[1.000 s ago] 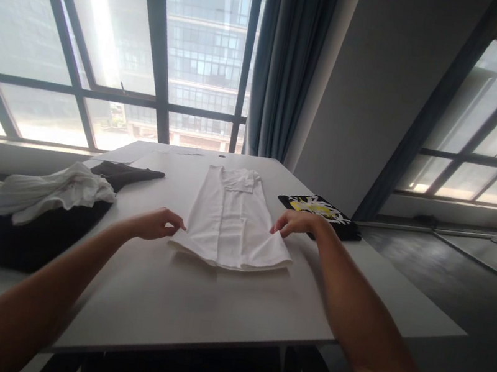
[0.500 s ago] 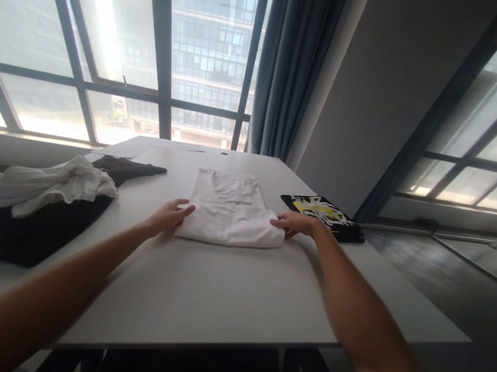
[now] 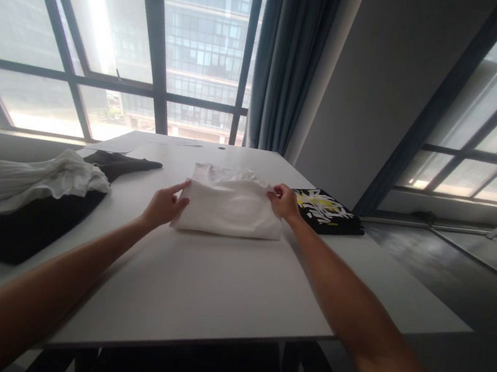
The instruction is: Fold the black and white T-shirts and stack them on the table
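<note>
A white T-shirt (image 3: 230,208), partly folded, lies in the middle of the white table (image 3: 194,290). Its near part is raised, and the neckline shows at the far side. My left hand (image 3: 165,203) pinches the shirt's raised fold at its left corner, between thumb and index finger. At the right corner of the same fold, my right hand (image 3: 284,202) grips the fabric with thumb and fingers. Just beyond my right hand rests a folded black T-shirt (image 3: 329,214) with a white and yellow print.
On the left of the table lies a heap with a crumpled white garment (image 3: 42,175) on a black garment (image 3: 24,232). A dark grey garment (image 3: 126,167) stretches behind it. Sheets of paper (image 3: 156,139) lie near the far edge. A chair (image 3: 191,369) stands below the near edge.
Both hands have lifted the near fold of the white T-shirt and moved it away from me, covering more of the shirt. The view has shifted slightly.
</note>
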`<state>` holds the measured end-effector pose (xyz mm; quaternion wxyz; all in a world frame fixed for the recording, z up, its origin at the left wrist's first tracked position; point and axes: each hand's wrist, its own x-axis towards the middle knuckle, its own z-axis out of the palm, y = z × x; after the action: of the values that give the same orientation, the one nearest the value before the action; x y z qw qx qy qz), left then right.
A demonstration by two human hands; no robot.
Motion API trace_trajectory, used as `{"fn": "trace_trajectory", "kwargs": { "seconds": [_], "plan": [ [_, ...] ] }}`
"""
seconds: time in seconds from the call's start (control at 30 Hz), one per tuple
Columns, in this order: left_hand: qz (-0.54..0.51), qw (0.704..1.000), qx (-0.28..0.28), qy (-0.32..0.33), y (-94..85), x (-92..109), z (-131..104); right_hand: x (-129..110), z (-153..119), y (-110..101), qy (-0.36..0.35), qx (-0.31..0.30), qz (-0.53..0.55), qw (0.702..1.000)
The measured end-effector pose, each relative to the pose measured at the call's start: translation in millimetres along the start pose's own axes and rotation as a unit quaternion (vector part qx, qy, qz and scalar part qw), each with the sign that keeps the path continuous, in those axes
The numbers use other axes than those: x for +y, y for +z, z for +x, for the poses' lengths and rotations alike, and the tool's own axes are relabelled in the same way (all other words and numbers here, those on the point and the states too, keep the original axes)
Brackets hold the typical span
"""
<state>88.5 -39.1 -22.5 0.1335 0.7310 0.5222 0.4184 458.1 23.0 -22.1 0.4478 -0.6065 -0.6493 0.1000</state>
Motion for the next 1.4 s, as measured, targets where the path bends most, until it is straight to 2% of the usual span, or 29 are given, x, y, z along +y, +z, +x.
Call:
{"fn": "trace_trajectory", "kwargs": {
  "seconds": [0.03, 0.1, 0.2, 0.3, 0.4, 0.53, 0.6, 0.67, 0.73, 0.9, 1.0, 1.1, 1.2, 1.3, 1.4],
  "plan": [
    [0.011, 1.000, 0.000, -0.005, -0.6, 0.0, -1.1, 0.1, 0.0, 3.7, 0.009, 0.018, -0.016, 1.000],
    [0.052, 0.998, -0.031, -0.029, -0.2, -2.1, -2.7, 1.3, -1.1, 10.3, 0.041, 0.012, -0.052, 0.998],
    [0.096, 0.989, -0.093, -0.062, 2.1, -8.5, -1.1, 2.7, -3.5, 14.4, 0.070, -0.041, -0.084, 0.993],
    [0.105, 0.983, -0.132, -0.070, 4.9, -15.1, 11.3, 0.3, -5.5, 12.2, 0.062, -0.100, -0.099, 0.988],
    [0.110, 0.982, -0.136, -0.075, 10.2, -18.5, 34.0, -5.0, -8.6, 8.4, 0.054, -0.154, -0.111, 0.980],
    [0.105, 0.988, -0.101, -0.058, 18.6, -19.2, 61.8, -7.6, -14.0, 2.6, 0.061, -0.208, -0.065, 0.974],
    [0.096, 0.993, -0.064, -0.034, 20.5, -20.6, 68.3, -6.0, -14.7, 0.4, 0.034, -0.205, -0.049, 0.977],
    [0.085, 0.996, -0.012, -0.013, 20.8, -24.0, 69.4, -4.3, -13.6, 0.6, -0.009, -0.178, -0.046, 0.983],
    [0.086, 0.996, 0.018, -0.017, 20.5, -29.0, 66.8, -3.9, -11.9, 3.8, -0.035, -0.147, -0.059, 0.987],
    [0.135, 0.985, -0.061, -0.086, 20.7, -36.9, 56.6, -11.5, -13.2, 12.5, -0.043, -0.145, -0.175, 0.973],
    [0.136, 0.981, -0.095, -0.102, 17.9, -32.8, 51.6, -18.9, -16.3, 4.6, -0.027, -0.155, -0.187, 0.970],
    [0.138, 0.978, -0.116, -0.102, 12.0, -24.7, 43.4, -23.8, -17.2, -12.9, 0.066, -0.226, -0.129, 0.963],
    [0.104, 0.982, -0.128, -0.096, 4.3, -16.9, 29.0, -24.6, -16.4, -32.5, 0.165, -0.326, -0.013, 0.931],
    [0.028, 0.977, -0.176, -0.115, -6.2, -10.8, 12.3, -23.5, -16.4, -49.4, 0.171, -0.408, 0.060, 0.895],
    [-0.021, 0.962, -0.254, -0.100, -19.5, -7.4, -0.2, -22.5, -17.3, -60.8, 0.145, -0.476, 0.064, 0.865]
  ]
}}
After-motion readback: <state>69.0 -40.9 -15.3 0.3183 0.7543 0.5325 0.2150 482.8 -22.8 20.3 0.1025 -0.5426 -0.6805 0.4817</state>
